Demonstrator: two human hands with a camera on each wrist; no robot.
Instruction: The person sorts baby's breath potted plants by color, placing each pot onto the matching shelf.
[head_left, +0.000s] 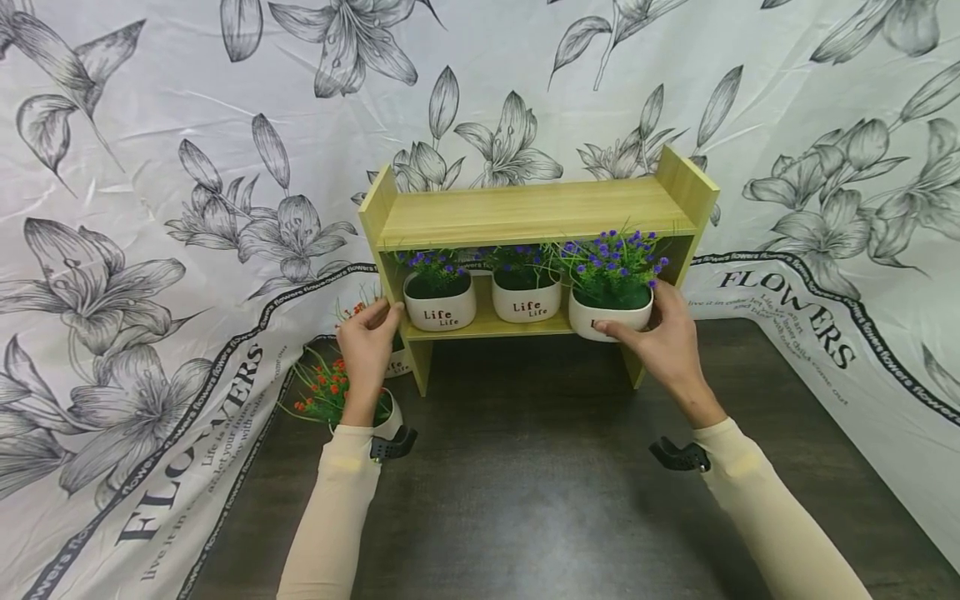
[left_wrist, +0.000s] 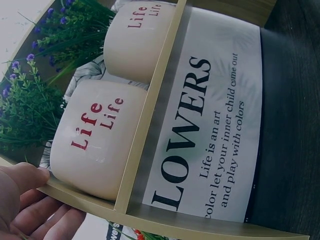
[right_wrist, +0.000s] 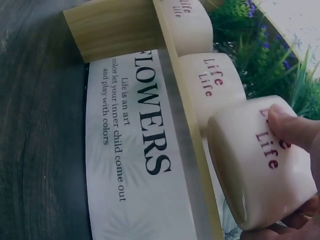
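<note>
My right hand (head_left: pixel 667 337) grips a white oval flowerpot (head_left: pixel 611 319) of purple artificial flowers, thumb over its red "Life" lettering, fingers round its side. In the right wrist view this pot (right_wrist: pixel 260 170) is tilted and juts out past the front edge of the wooden shelf (head_left: pixel 525 208). My left hand (head_left: pixel 367 342) holds the shelf's left side panel, thumb at the front edge and fingers outside, as the left wrist view shows. Two matching pots, the left one (head_left: pixel 440 304) and the middle one (head_left: pixel 527 297), stand upright on the lower board.
Left of the shelf, two white pots with orange-red flowers (head_left: pixel 330 383) stand on the dark table (head_left: pixel 525 483), partly hidden by my left hand and forearm. A white cloth (head_left: pixel 187 150) printed with flowers hangs behind and at both sides.
</note>
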